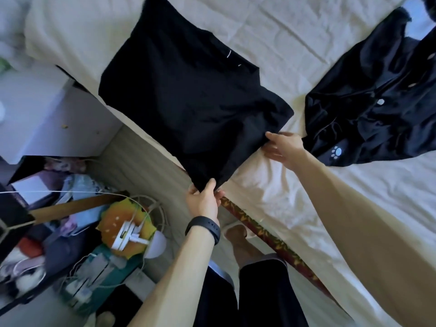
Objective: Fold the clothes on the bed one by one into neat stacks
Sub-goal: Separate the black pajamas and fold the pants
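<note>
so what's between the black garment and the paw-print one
In the head view, a strip of bare cream bedsheet, plus the right hand gripping the black garment at its edge.

Two black garments [188, 95] [377, 107], two hands [203, 200] [286, 148]

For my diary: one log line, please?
left hand: pinches black garment corner | right hand: holds its edge | paw-print garment: unfolded
</note>
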Motion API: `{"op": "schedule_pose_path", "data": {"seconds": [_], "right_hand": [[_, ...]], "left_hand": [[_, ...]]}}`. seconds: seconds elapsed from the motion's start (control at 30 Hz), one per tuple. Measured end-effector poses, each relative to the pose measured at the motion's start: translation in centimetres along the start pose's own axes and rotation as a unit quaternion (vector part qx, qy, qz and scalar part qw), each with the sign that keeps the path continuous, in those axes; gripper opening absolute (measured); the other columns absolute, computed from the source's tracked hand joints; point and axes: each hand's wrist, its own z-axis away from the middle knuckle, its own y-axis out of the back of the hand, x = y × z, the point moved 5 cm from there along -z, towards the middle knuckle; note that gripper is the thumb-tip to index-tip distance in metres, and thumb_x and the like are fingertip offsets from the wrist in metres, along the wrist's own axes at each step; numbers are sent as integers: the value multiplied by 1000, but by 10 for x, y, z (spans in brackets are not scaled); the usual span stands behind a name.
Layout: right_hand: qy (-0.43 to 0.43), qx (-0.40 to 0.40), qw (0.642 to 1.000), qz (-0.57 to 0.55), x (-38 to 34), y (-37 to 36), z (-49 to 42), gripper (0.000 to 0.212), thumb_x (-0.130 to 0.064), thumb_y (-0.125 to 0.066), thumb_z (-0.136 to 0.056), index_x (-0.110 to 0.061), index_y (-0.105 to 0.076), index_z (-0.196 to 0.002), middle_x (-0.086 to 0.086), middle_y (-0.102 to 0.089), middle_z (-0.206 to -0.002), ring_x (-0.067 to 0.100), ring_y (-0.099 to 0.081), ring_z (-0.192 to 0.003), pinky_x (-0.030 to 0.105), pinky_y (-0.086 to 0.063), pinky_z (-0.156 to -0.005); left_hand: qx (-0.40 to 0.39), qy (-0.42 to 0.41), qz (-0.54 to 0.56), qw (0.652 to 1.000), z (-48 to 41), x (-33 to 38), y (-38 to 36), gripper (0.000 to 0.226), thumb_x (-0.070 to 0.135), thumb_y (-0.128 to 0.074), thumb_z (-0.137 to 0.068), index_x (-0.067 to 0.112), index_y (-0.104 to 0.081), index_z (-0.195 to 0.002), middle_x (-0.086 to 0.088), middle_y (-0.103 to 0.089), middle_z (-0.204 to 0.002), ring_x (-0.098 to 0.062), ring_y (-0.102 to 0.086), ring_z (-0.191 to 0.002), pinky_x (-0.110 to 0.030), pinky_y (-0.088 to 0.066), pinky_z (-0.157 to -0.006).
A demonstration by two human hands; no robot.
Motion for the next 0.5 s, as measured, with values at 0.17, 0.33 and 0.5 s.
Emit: {"op": "schedule_pose_path", "data": {"seconds": [0.17, 0.33, 0.5], "right_hand": [[-15, 50, 994, -101, -4, -10, 2, 6, -9, -63, -99, -11, -58, -95, 8, -67, -91, 16, -70, -68, 27, -60, -62], [36, 131, 989, 60, -11, -6, 7, 14, -6, -49, -90, -10, -57, -81, 19, -68, -92, 27, -63, -77, 46, -62, -83], [255, 262, 893, 263, -28, -26, 35, 64, -49, -55, -97, -8, -39, -144, 14, -37, -148, 34, -40, -133, 43, -36, -105]], "left_hand": [[-53, -96, -96, 989, 6, 19, -7, 50, 20, -69, -95, 27, -46, -139, -10, -66, -112, -11, -68, -56, -18, -49, -50], [-123, -104, -229, 960, -9, 15, -8, 15, 27, -64, -97, 35, -64, -110, -2, -73, -100, -10, -71, -64, -20, -49, -54], [-206, -93, -314, 922, -25, 9, -18, 38, 30, -68, -92, 45, -53, -123, 3, -67, -116, -19, -72, -82, -37, -61, -79]]}}
